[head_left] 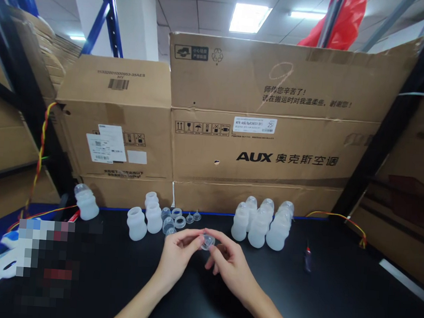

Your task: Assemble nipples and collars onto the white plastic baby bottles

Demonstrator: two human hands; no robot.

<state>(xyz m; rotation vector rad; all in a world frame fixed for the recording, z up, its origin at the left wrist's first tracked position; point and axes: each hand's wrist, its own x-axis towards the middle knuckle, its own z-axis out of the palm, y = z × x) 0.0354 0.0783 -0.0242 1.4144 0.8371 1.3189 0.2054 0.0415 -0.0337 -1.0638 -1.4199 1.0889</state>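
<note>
Both my hands meet over the middle of the black table (333, 293). My left hand (179, 256) and my right hand (228, 262) pinch one small clear plastic cap (208, 241) between their fingertips. Just behind them lie several small clear rings and nipples (178, 219). Two open translucent white bottles (146, 220) stand to the left of those parts. A group of capped white bottles (261, 223) stands to the right. One more capped bottle (85, 202) stands alone at the far left.
Large cardboard boxes (263, 153) form a wall behind the table. A black shelf post (388, 132) slants at the right, with red-yellow wires (338, 217) near its foot. A small dark tool (308, 259) lies to the right. A blurred patch (48, 259) covers the left of the table.
</note>
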